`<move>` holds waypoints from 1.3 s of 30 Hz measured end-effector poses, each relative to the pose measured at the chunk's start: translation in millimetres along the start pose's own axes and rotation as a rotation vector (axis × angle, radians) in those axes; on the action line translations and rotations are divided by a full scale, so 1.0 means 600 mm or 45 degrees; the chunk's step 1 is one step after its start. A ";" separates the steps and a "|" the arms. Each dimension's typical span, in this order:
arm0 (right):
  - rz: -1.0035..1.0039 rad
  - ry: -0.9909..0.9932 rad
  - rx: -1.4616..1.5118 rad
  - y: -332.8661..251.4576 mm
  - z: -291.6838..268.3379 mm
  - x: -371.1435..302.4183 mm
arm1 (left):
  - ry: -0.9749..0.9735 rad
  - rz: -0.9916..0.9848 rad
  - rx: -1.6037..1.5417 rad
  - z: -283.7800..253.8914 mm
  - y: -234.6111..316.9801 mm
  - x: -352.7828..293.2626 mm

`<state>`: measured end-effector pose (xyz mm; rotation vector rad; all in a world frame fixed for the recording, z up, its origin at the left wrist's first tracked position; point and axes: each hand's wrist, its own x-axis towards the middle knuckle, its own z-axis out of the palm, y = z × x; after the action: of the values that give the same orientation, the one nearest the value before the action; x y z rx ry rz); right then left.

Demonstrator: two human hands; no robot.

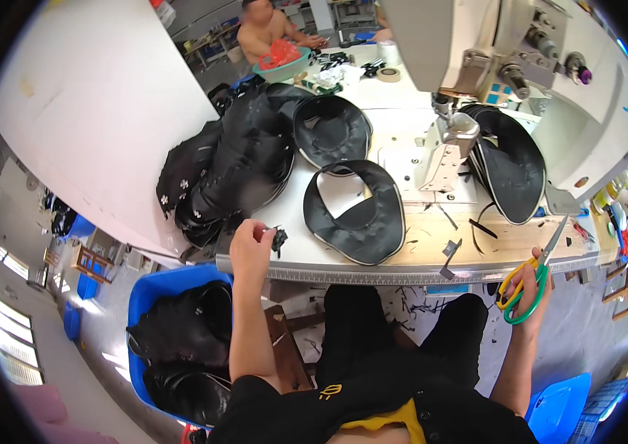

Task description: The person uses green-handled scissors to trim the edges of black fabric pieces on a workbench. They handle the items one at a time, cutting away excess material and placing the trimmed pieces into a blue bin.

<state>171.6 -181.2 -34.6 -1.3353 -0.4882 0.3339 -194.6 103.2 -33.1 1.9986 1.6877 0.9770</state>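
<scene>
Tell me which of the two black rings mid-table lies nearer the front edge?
The front ring, its rim near the metal ruler strip and white tabletop showing through its opening; the other ring lies farther back.

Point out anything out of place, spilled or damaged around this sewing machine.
Loose black offcut strips lie scattered on the pale wooden tabletop, and more thin dark scraps litter the grey floor below, which looks untidy. No damage stands out.

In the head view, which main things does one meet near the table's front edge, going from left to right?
Blue bin → left hand → small black scrap at its fingertips → nearest black ring-shaped piece → grey scrap → scissors.
</scene>
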 end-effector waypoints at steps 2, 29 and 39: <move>0.014 0.013 -0.005 -0.004 -0.005 -0.005 | 0.038 0.301 -0.162 0.036 0.047 0.021; -0.942 -1.163 -0.671 -0.001 0.162 -0.052 | -1.327 -0.863 -1.582 0.169 0.195 -0.136; -0.662 -1.377 -0.237 -0.041 0.183 -0.006 | -1.483 -0.473 -1.184 0.140 0.250 -0.104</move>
<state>110.5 -96.1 6.4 -1.0580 -1.7649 0.5690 -31.8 22.2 -11.0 1.1083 0.6669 0.2100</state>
